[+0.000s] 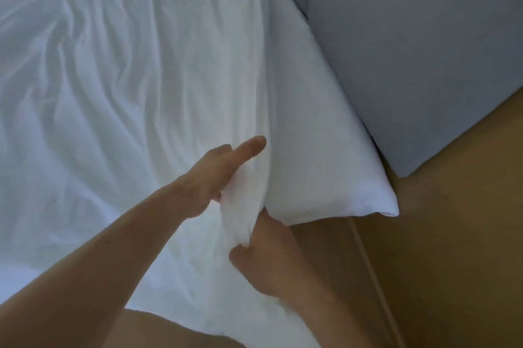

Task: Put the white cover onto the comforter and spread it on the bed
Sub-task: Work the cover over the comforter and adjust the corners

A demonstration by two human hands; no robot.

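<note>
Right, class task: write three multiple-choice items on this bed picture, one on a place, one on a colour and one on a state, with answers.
1. Where does the right hand grip the white cover? A far end; B near edge; C bed's middle.
2. What colour is the floor? A brown; B black; C green.
3. How are the left hand fingers? A fisted; B hidden; C straight.
Answers: B, the bunched fold lies nearest the camera; A, it shows brown at right; C, they stretch along the fold.
</note>
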